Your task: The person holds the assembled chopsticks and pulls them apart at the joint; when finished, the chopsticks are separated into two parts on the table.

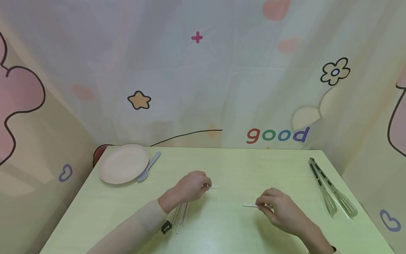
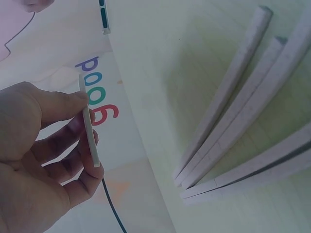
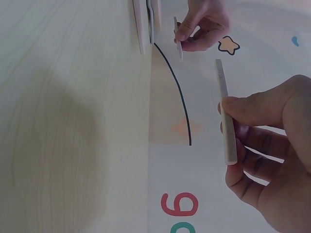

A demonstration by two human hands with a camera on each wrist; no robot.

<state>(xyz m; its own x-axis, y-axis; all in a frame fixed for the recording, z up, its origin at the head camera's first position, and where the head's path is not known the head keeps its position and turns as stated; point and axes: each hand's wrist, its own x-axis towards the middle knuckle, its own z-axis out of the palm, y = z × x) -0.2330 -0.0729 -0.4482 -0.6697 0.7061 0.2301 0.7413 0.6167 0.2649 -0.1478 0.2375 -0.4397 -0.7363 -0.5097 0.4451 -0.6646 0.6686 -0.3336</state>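
My left hand (image 1: 191,186) pinches a short, thin white stick (image 2: 89,124) between thumb and fingers, raised over the middle of the table. To its right, my right hand (image 1: 277,210) holds a second short white stick (image 3: 226,114) in a similar pinch, its end pointing left toward the other hand. Several long, slim pale sticks (image 1: 182,215) show beneath the left wrist, partly hidden by the forearm. In the left wrist view these long pale sticks (image 2: 233,92) spread apart from one end.
A pale round plate (image 1: 123,164) sits at the table's back left, with a grey-purple spoon (image 1: 149,167) beside it. Metal tongs (image 1: 326,190) with slotted ends lie along the right side. Printed curtains (image 1: 196,77) surround the pale table (image 1: 222,233). A small black object (image 1: 166,227) shows by the left sleeve.
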